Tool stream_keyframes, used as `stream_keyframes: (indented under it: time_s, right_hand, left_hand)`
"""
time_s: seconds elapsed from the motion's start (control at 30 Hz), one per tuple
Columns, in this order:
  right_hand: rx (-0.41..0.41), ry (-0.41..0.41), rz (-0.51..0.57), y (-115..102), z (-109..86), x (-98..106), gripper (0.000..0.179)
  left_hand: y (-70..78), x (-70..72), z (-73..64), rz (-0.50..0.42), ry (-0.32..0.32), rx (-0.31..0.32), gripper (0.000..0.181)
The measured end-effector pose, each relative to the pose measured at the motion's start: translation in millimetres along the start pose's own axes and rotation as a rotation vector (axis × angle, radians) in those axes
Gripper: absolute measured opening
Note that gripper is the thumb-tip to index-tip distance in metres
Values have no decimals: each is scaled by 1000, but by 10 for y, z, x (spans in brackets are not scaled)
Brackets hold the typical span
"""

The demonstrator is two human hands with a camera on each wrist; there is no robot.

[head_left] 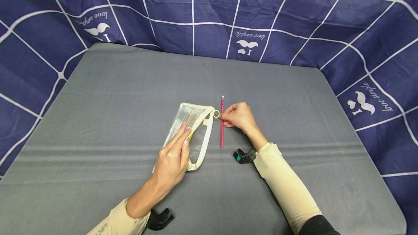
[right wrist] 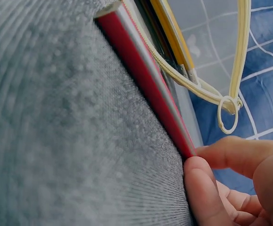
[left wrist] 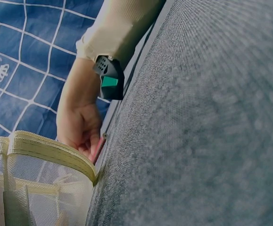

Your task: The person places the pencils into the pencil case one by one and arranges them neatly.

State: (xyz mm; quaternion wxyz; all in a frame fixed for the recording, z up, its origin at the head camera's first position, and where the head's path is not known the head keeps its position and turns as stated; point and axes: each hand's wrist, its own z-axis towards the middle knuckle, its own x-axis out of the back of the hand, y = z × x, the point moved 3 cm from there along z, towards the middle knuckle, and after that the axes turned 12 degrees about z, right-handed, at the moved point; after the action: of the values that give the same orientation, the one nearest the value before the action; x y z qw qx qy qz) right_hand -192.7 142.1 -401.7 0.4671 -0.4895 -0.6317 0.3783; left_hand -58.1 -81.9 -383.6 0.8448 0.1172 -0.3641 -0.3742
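Observation:
A see-through pencil case [head_left: 204, 146] with cream zipper edging lies slanted, its zipper undone and its mouth gaping to the right. My left hand [head_left: 173, 159] holds its near left part, fingers stretched along the clear side and thumb by the zipper edge. Inside, several pencils show, among them a yellow pencil [right wrist: 171, 28]. A red pencil [head_left: 222, 133] with a silver stripe [right wrist: 148, 84] lies on the cloth just right of the case. Thumb and forefinger of my right hand [head_left: 241, 116] pinch it around its middle. A zipper ring [right wrist: 227, 115] hangs at the case's far corner.
Grey cloth [head_left: 130, 82] covers the table, with shallow creases across it. A blue checked curtain [head_left: 169, 6] surrounds the back and sides. Black wrist devices [head_left: 244, 156] sit at both cream sleeves [head_left: 281, 180].

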Motion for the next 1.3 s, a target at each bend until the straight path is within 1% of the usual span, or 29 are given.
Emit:
stream_keyframes:
  time_s: [0.1,0.2,0.37,0.7,0.87,1.13,1.3]
  right_hand:
    - [-3,-10,-21,1,-15,6,12]
    - [-16,-28,-17,14,-29,22,12]
    - [-53,-64,52,57,-53,68,12]
    - [-68,-97,218,113,-91,143,12]
    - [-92,-107,302,135,-109,177,11]
    - [-106,-120,506,154,-178,170,10]
    - [-96,-170,631,146,-242,115,21]
  left_hand:
    - [3,0,-2,2,1,1,32]
    - [4,0,-2,8,1,3,32]
    - [7,3,6,14,4,1,32]
    - [4,-2,3,25,-5,8,32]
    - [5,-4,7,24,-7,7,32]
    - [7,7,8,20,-7,12,33]
    - [8,2,11,17,-3,20,32]
